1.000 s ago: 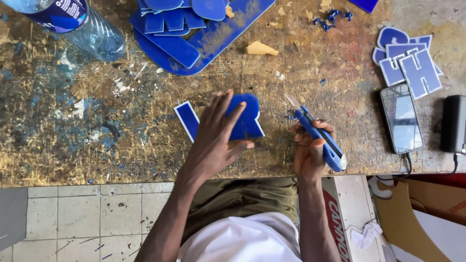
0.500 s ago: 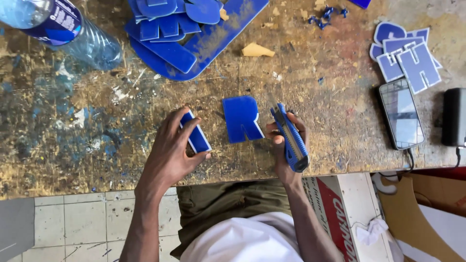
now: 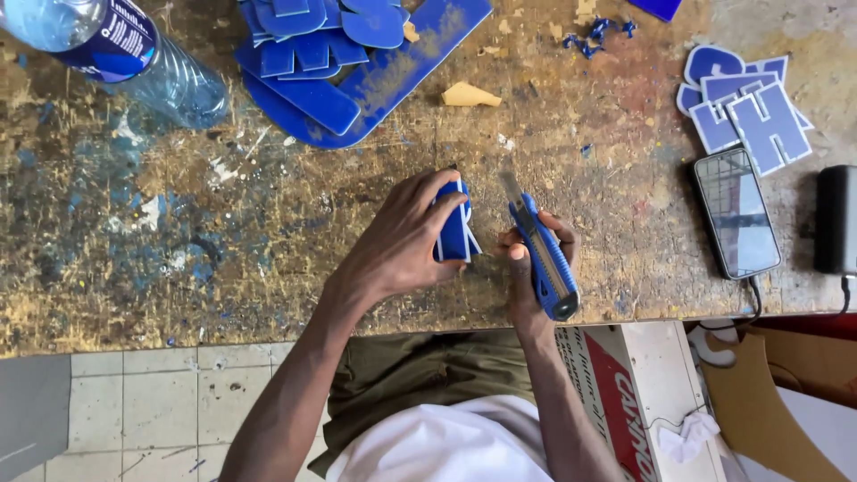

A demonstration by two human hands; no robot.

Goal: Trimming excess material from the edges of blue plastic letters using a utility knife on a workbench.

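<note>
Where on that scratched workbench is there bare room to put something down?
Bare wood lies left of the left hand, below the water bottle. A smaller patch sits between the utility knife and phone. The blue cut-out pile crowds the top.

Bright, even daylight, soft and diffuse. Only faint, short shadows beneath the left hand and right hand on the surface. Pale sheen on the phone screen near the right edge. Sharp focus throughout; slight stretching at the corners.
</note>
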